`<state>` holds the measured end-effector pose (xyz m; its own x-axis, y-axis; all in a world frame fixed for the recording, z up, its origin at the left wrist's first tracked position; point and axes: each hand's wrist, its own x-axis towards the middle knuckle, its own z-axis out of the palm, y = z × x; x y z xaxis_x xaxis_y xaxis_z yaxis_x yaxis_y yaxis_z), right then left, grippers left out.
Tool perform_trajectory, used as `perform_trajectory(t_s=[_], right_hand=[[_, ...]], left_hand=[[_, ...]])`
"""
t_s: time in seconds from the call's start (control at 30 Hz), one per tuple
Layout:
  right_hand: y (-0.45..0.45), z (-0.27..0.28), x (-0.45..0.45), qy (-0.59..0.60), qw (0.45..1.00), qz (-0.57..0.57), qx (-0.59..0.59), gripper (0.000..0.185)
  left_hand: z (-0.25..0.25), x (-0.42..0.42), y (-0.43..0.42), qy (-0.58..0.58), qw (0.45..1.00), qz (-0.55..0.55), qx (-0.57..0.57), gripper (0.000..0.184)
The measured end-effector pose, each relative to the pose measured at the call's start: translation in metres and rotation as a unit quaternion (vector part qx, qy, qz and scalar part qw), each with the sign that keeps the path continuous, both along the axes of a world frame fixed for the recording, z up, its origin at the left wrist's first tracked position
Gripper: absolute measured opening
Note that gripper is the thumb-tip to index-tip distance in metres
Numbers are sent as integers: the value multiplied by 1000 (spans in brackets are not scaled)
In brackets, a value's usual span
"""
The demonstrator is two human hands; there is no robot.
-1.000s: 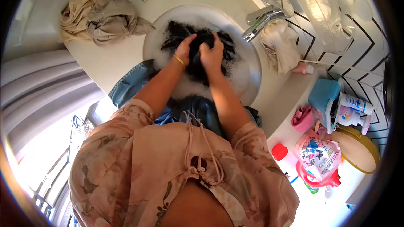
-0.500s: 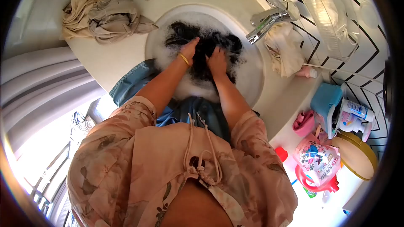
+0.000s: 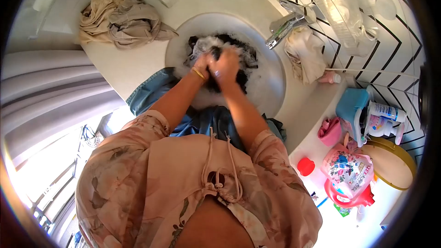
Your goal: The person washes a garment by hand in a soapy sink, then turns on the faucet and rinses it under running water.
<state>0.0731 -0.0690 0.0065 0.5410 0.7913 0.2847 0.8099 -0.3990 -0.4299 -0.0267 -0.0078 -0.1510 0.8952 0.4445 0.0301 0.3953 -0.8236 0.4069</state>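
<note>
A black cloth garment (image 3: 241,79) lies in suds in the round white sink (image 3: 277,71). My left hand (image 3: 201,65), with a gold bangle at the wrist, is closed on a bunched part of it. Pressed close beside it, my right hand (image 3: 225,66) also grips the black cloth and is slightly blurred by motion. Between the two hands a fold of the garment sticks up. White foam (image 3: 209,43) covers part of the cloth behind them. The fingertips are mostly hidden.
Beige clothes (image 3: 133,23) are heaped on the counter at left. A chrome faucet (image 3: 287,30) reaches over the sink's right rim, beside a pale cloth (image 3: 304,55). Blue-green fabric (image 3: 154,89) hangs over the front edge. At right stand a detergent pouch (image 3: 347,170) and a blue container (image 3: 353,104).
My right hand has moved left and up against my left hand, bunching the black garment between them. More foam now lies over the cloth. The view has shifted slightly.
</note>
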Motion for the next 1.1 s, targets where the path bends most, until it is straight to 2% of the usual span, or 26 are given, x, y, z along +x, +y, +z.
perform_trajectory(t_s=[0.03,0.07,0.1,0.13,0.2,0.23,0.27,0.3,0.33,0.37,0.43,0.5,0.53,0.57,0.6,0.67,0.7,0.73,0.8,0.83,0.9,0.93,1.0,1.03,1.07,1.1], right_hand=[[6,-15,19,79,991,-93,-47,49],[8,-6,45,283,943,-131,-117,47],[3,-3,61,396,908,-97,-94,45],[0,-19,73,368,916,-94,-129,43],[-23,5,91,341,917,26,-208,63],[-35,11,105,337,899,114,-255,69],[-41,27,106,331,872,200,-301,74],[-44,44,106,328,842,191,-383,81],[-41,65,96,292,882,257,-265,77],[-36,82,81,251,904,316,-140,73],[-31,94,54,298,905,303,-32,64],[-28,99,33,474,863,164,-67,54],[-28,122,26,499,857,129,6,41],[-26,136,27,473,872,118,31,39],[-28,149,29,450,885,103,54,36],[-31,182,28,445,879,143,93,32],[-33,203,24,451,871,163,106,32],[-36,221,22,455,863,185,120,32],[-51,241,36,376,884,261,91,36],[-60,245,38,463,839,255,132,40],[-80,242,73,474,820,311,83,44],[-86,235,91,488,797,353,39,47],[-85,230,99,544,783,298,-41,54],[-82,225,101,569,772,271,-82,58],[-78,206,104,544,794,242,-120,61],[-73,169,109,517,814,212,-158,65]], left_hand=[[30,6,-3,-78,959,89,-259,31],[68,14,-7,-150,837,172,-498,30],[104,16,-3,-161,764,212,-587,30],[140,18,1,-176,680,260,-662,31],[190,16,2,-103,729,307,-603,36],[160,12,10,-160,734,155,-642,45],[173,13,7,-192,721,131,-653,46],[188,15,5,-222,708,107,-662,46],[205,17,1,-251,693,82,-671,47],[218,20,-6,-280,727,76,-622,49],[243,25,-18,-335,786,59,-516,53],[274,22,-12,-368,780,59,-502,57],[289,20,-7,-385,778,60,-492,59],[301,16,-4,-402,695,61,-593,70],[302,17,-2,-440,635,70,-632,84],[293,15,7,-433,347,60,-830,103],[285,18,5,-436,204,64,-874,113],[274,20,0,-456,202,48,-866,114],[255,26,-5,-466,113,82,-874,106],[254,27,-5,-467,120,48,-875,94],[260,33,5,-464,134,-22,-875,71],[263,35,14,-480,115,-20,-869,58],[277,35,32,-514,80,-18,-854,33],[303,33,35,-526,173,58,-831,14],[295,32,45,-527,227,5,-819,17],[292,30,49,-518,266,35,-812,17]])
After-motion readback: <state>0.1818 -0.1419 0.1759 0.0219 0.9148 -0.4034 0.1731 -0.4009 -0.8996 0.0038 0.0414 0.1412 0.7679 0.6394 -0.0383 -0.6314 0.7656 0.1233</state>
